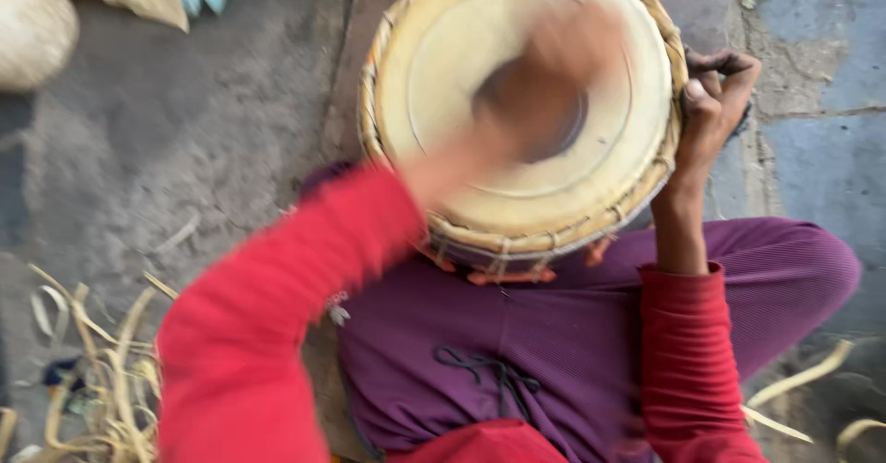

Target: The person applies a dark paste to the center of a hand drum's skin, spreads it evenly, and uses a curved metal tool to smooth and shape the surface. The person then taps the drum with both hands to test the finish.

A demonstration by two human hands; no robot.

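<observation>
Rawhide drum (526, 103) w/ pale skin head and dark centre patch sits upright in person's lap, between purple-trousered legs (554, 343), lacing round rim. Left hand (544, 75) is over the drum head at its centre, heavily motion-blurred; can't tell if fingers spread or together, or whether it's touching the skin. Right hand (711, 103) at the drum's right edge, fingers curled and gripping the rim/lacing, steadying it. Red sleeves on both arms. Step in hand, as a judgement: looks like striking or rubbing the head while the other hand braces the shell; any further move prob. needs the right-hand brace kept firm so the drum doesn't tip off the lap. Surface: bare grey concrete floor (185, 131), rough, bluish patch toward right edge. Pale cane/hide strips (101, 371) scattered at floor's lower left, a few more lower right. Sacks (37, 20) at upper left corner. Rest of room not visible.
</observation>
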